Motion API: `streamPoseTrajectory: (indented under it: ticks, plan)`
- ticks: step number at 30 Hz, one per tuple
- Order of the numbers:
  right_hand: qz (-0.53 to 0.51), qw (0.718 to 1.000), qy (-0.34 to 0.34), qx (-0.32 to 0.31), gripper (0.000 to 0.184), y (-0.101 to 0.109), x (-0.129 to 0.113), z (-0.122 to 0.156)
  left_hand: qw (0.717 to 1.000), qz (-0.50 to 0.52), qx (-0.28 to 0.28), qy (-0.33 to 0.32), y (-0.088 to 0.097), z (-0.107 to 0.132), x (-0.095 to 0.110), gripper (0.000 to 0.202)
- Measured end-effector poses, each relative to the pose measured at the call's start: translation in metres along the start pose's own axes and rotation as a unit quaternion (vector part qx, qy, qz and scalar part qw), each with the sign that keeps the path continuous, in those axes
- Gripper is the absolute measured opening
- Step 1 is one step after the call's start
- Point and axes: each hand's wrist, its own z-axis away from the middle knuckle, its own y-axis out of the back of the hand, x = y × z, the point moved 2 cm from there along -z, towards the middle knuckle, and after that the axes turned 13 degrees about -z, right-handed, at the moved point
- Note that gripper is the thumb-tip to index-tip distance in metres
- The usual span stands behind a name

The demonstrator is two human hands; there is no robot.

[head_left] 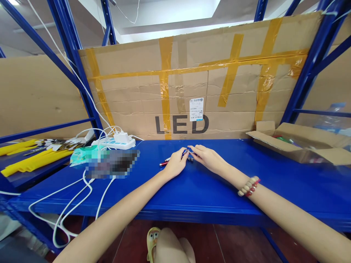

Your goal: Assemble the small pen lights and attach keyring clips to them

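In the head view my left hand [176, 163] is closed, thumb and fingers pinching a small shiny metal piece [186, 151] above the blue shelf [219, 197]. My right hand [207, 157] meets it from the other side, its fingertips also closed at the piece. The piece is mostly covered by fingers and too small to name exactly. Beside my left hand lie a slim red tube with a silver end [163, 164] and a silver one [168, 159], both pen-like and partly hidden. Small dark metal parts [191, 159] show under my right fingertips.
To the left, a power strip [126, 142] with white cables stands by a green packet [82, 155] and a blurred-out dark object [115, 164]. An open cardboard box [296, 146] sits at the right. Taped cardboard [131, 98] marked LED closes the back.
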Motion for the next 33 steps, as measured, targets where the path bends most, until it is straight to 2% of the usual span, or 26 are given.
streamPoseTrajectory:
  ticks: [12, 19, 28, 33]
  plan:
    - [0.041, 0.999, 0.018, -0.022, 0.029, -0.0013, 0.0012, -0.0001, 0.999, -0.027, -0.009, -0.016, 0.0002, 0.0008, 0.0017, 0.019]
    - [0.005, 1.0, 0.01, 0.027, 0.032, 0.001, 0.0009, 0.0002, 1.0, 0.001, -0.016, -0.021, 0.0014, 0.0004, 0.0043, 0.019]
    - [-0.062, 0.994, -0.016, 0.087, 0.033, -0.0004, 0.0016, -0.0011, 0.999, 0.044, 0.007, 0.002, 0.0037, -0.0023, 0.0061, 0.028]
    - [-0.12, 0.988, -0.035, 0.091, 0.033, -0.0005, -0.0016, -0.0027, 0.999, 0.021, -0.021, -0.02, -0.0011, -0.0021, 0.0065, 0.02]
